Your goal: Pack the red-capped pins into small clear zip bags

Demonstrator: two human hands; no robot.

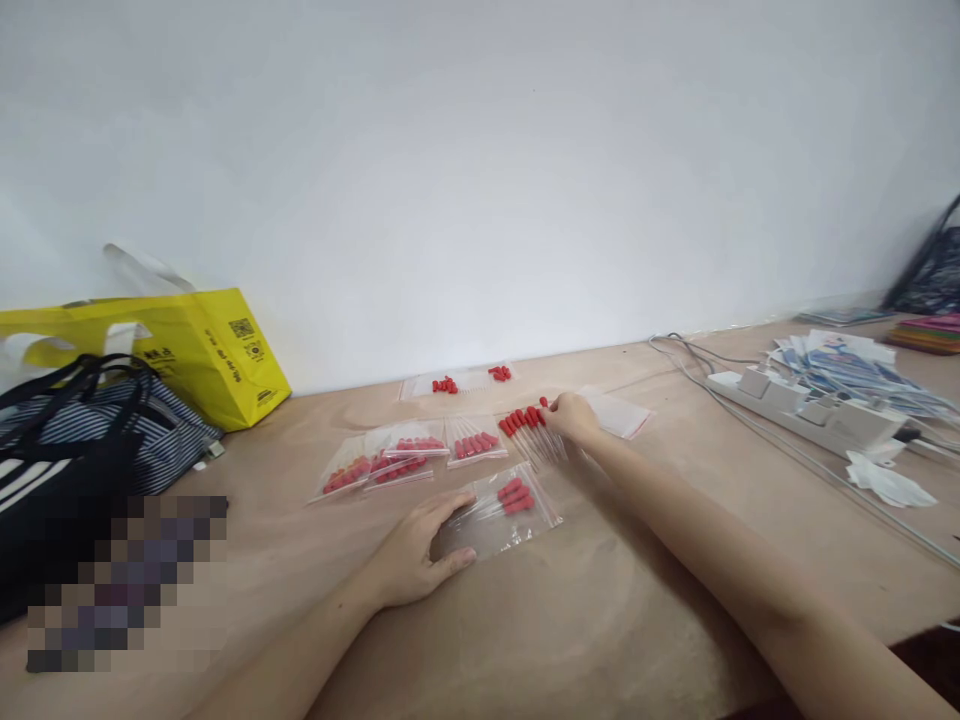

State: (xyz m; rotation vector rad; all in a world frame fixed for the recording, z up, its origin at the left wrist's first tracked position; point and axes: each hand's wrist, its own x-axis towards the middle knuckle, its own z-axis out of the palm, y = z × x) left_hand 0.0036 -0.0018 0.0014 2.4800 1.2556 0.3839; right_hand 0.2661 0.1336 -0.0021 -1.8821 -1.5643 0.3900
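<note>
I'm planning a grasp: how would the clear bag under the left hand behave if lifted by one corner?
The bag looks like thin, wrinkled film, so it would probably flop. It holds only a few red-capped sticks, so likely light; they might slide downward. The left hand pins one end, hinting it slips on the table.

On the table (600, 640), filled bags (405, 455) lie left of the loose sticks (529, 425) — the power strip (810, 410) far right, totes (112, 430) far left.
</note>
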